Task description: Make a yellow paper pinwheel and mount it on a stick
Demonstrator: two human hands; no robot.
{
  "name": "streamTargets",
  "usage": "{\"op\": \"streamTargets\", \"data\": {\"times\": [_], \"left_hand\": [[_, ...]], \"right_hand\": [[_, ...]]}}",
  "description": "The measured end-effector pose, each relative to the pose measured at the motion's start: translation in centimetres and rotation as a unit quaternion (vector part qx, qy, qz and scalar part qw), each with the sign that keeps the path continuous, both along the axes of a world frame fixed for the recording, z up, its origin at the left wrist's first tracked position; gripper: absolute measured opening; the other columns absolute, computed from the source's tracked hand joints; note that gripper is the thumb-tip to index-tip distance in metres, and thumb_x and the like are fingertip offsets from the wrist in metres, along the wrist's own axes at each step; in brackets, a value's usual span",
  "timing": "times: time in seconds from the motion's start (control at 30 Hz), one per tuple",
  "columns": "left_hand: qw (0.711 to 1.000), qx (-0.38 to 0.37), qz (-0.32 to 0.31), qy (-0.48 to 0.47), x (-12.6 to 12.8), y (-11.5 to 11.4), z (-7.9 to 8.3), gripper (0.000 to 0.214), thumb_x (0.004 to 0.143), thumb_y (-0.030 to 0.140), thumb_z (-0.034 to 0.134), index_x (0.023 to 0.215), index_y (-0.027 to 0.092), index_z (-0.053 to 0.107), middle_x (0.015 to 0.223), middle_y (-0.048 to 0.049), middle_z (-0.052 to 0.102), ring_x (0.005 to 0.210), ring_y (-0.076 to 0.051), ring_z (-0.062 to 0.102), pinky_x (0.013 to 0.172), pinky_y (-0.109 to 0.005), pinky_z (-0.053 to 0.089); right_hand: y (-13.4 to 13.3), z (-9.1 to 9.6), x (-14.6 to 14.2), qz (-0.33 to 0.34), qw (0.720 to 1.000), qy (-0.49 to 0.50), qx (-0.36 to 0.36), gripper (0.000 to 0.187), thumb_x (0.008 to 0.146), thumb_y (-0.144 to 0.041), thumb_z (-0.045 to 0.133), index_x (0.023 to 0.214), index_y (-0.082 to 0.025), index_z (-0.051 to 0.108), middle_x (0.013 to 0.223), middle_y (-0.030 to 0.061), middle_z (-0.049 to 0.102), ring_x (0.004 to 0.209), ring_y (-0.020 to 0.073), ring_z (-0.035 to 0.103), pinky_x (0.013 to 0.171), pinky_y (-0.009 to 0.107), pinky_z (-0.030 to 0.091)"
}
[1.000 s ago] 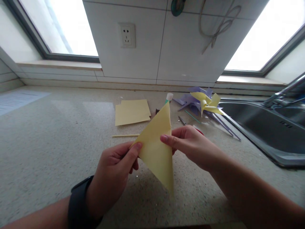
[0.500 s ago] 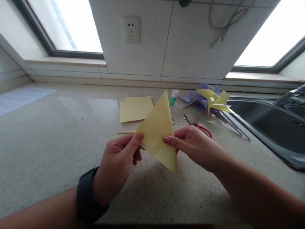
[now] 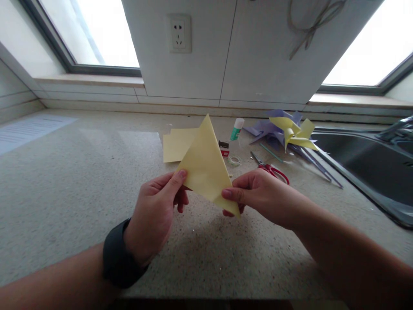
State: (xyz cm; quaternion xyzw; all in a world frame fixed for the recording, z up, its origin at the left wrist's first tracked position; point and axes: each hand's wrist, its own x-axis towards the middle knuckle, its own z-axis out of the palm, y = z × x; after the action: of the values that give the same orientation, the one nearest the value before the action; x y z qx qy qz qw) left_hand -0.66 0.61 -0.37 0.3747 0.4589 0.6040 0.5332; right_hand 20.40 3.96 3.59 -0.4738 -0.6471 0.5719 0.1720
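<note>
A sheet of yellow paper point(image 3: 205, 165), folded into a triangle, is held up above the counter between both hands. My left hand point(image 3: 159, 206) pinches its left corner, thumb on top. Near the lower right corner, my right hand point(image 3: 254, 193) grips the paper with the thumb in front and fingers behind. Behind the triangle lie more yellow sheets point(image 3: 176, 146), partly covered by it. A stick's end point(image 3: 230, 175) peeks out past the paper's right edge.
Beyond my right hand are red-handled scissors point(image 3: 271, 168), a glue stick point(image 3: 237, 129), a small red box point(image 3: 223, 148) and a coil of tape or string point(image 3: 235, 161). Yellow and purple pinwheels point(image 3: 295, 133) lie beside the sink point(image 3: 364, 172). A printed sheet point(image 3: 32, 131) rests far left.
The folded paper has turned anticlockwise, its top point swinging left. My right hand now grips nearer the lower right corner. The small red box has come into view.
</note>
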Motion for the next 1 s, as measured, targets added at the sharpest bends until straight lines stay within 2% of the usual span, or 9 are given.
{"op": "streamTargets", "data": {"times": [0.17,0.53,1.0], "left_hand": [[1.0,-0.013,0.017,-0.015,-0.02,0.14,0.1,0.028,0.082,0.036,0.076,0.065,0.016,0.067,0.05,0.0031,0.055,0.044,-0.007,0.044,0.041,-0.018,0.034],[0.998,-0.027,0.044,-0.044,0.12,0.41,0.48,0.022,0.077,0.032,0.08,0.068,0.015,0.068,0.051,0.0036,0.057,0.043,-0.006,0.045,0.039,-0.018,0.034],[0.997,-0.026,0.054,-0.045,0.06,0.42,0.57,0.022,0.075,0.031,0.08,0.066,0.015,0.068,0.053,0.0023,0.059,0.044,-0.006,0.047,0.038,-0.017,0.035]], "right_hand": [[0.0,0.19,0.2,0.042,0.999,-0.019,0.002,0.032,0.085,-0.049,0.073,0.08,-0.018,0.077,0.078,0.0064,0.078,0.065,0.0144,0.065,0.062,0.026,0.049],[0.24,0.67,0.46,0.049,0.998,-0.025,-0.016,0.029,0.082,-0.047,0.076,0.079,-0.018,0.078,0.078,0.0056,0.079,0.068,0.0143,0.069,0.064,0.025,0.055],[0.52,0.12,0.67,0.012,1.0,-0.017,-0.009,0.03,0.08,-0.051,0.076,0.071,-0.022,0.076,0.075,0.005,0.079,0.064,0.0158,0.069,0.063,0.029,0.057]]}}
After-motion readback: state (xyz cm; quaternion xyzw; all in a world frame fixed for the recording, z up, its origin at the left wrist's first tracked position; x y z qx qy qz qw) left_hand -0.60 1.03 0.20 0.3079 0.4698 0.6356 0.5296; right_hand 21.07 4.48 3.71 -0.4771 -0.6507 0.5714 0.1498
